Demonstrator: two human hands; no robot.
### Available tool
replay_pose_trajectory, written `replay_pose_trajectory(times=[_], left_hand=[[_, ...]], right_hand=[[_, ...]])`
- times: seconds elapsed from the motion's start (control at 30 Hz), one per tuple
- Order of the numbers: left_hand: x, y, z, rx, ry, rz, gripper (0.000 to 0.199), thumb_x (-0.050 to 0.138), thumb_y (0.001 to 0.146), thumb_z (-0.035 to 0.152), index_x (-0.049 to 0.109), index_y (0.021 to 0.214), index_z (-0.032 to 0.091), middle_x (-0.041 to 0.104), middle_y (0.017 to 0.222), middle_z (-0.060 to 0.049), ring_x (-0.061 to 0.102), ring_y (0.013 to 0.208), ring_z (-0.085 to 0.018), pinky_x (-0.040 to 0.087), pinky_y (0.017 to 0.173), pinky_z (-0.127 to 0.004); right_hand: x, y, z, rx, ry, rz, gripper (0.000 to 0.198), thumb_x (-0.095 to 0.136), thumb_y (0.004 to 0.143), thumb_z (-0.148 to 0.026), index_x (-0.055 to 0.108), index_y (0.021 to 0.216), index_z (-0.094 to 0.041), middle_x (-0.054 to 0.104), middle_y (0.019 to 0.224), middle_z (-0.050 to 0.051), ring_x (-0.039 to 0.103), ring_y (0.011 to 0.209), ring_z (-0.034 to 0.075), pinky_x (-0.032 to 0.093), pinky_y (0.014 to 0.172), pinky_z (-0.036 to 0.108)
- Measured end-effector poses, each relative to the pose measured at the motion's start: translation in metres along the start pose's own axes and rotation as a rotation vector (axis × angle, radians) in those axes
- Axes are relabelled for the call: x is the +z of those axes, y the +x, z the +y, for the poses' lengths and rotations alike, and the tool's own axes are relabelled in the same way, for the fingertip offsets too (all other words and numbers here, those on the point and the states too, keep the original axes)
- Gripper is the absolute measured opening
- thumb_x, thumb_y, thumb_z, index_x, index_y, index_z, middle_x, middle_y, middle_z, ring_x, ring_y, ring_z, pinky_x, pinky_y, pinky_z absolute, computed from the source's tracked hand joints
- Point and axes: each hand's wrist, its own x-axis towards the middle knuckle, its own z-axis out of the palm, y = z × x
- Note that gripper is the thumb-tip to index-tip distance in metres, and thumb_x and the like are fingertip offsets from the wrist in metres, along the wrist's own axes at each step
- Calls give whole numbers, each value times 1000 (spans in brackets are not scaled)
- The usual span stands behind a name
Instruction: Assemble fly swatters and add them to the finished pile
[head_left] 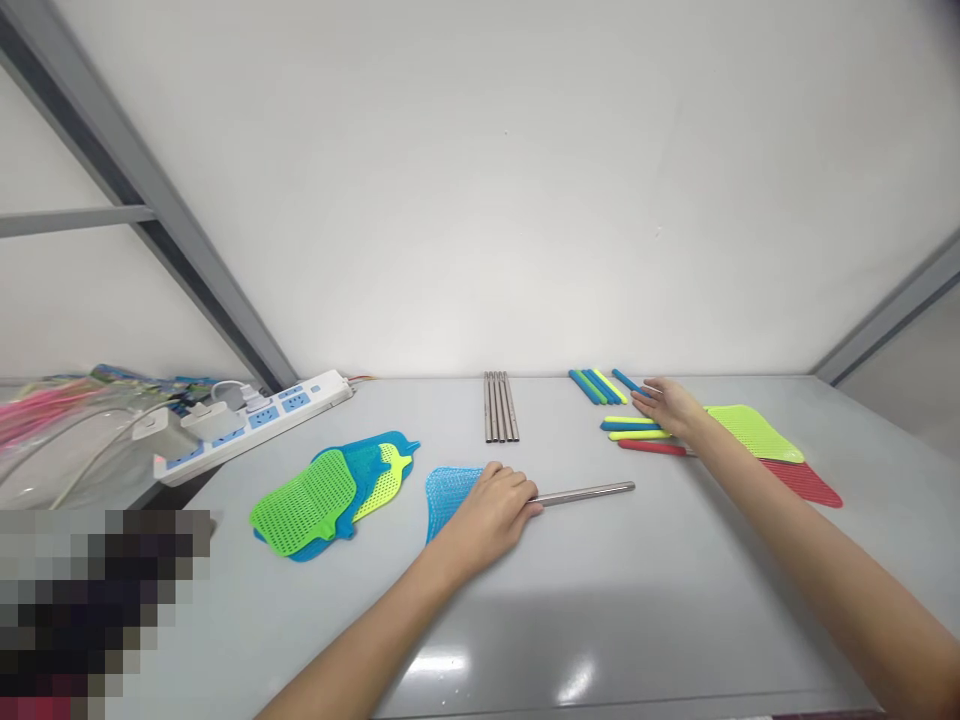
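Observation:
My left hand (pixel 495 508) is closed round the joint of a blue fly swatter, where the mesh head (pixel 450 492) meets a metal tube (pixel 589 494). The tube points right, its bare end free. My right hand (pixel 673 408) reaches to the back right, fingers closed on the near end of a blue handle sleeve (pixel 626 380). Left of it lie several blue, green and yellow handle sleeves (pixel 596 387) in a row. Under and beside my right wrist are fly swatters with yellow, blue and red handles (pixel 651 447), with a yellow head (pixel 754 432) and a red head (pixel 806 483).
Several metal tubes (pixel 501 408) lie side by side at the table's back middle. Loose green, blue and yellow swatter heads (pixel 304 500) overlap at left. Behind them are a white power strip (pixel 259 425) with plugs and a clear bag (pixel 82 450). A white wall (pixel 510 200) closes off the back.

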Motion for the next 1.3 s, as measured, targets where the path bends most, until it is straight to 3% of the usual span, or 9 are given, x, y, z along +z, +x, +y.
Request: replay_pose_trajectory(times=[0.17,0.33,0.5,0.57,0.73,0.83,1.0,1.3], left_hand=[[1,-1,1,5,-9,14,22,29,85,18,50,83,18,53,74,-2,45,71,-14,32,71,-30],[1,-1,-2,-9,-23,38,19,30,83,13,49,82,17,52,74,-2,45,74,-15,34,71,-29],[2,-2,-7,-40,-31,81,20,30,81,8,46,87,18,50,81,-3,43,81,-17,35,72,-29],[2,-2,-8,-49,-20,106,21,30,80,7,45,90,18,50,82,-3,43,82,-17,35,74,-30],[1,1,-12,-70,11,203,22,30,80,7,43,95,17,50,89,-4,44,86,-16,33,81,-31],[0,4,-17,-100,25,271,22,29,82,9,43,97,17,52,92,-4,44,88,-16,33,83,-31],[0,7,-28,-136,21,341,20,31,83,15,44,98,18,53,92,-3,46,88,-16,34,82,-31],[3,9,-32,-133,11,323,19,32,83,18,46,95,18,55,91,-3,48,87,-16,34,81,-31]], right_hand=[[-4,11,1,-47,9,57,10,43,68,-7,47,68,-16,47,84,5,54,74,13,52,56,23],[-10,11,-7,-223,54,146,12,44,68,-8,51,66,-16,47,79,2,52,66,8,50,60,19],[-23,-18,-9,-364,70,185,15,42,69,-11,56,70,-17,47,77,-1,53,61,7,49,63,22],[-25,-36,-4,-444,91,111,14,43,68,-12,56,69,-17,49,78,0,55,63,9,48,65,25],[-17,-74,20,-392,120,-85,10,48,64,-14,58,64,-17,55,81,0,56,70,13,48,66,27],[-13,-82,34,-399,211,-104,13,47,64,-13,58,61,-18,56,76,0,56,72,13,48,67,27],[-10,-86,47,-353,246,-273,14,46,66,-13,59,61,-17,60,78,1,57,76,16,47,72,31],[-12,-87,46,-259,320,-325,14,46,66,-14,59,62,-14,62,77,4,58,77,19,46,75,34]])
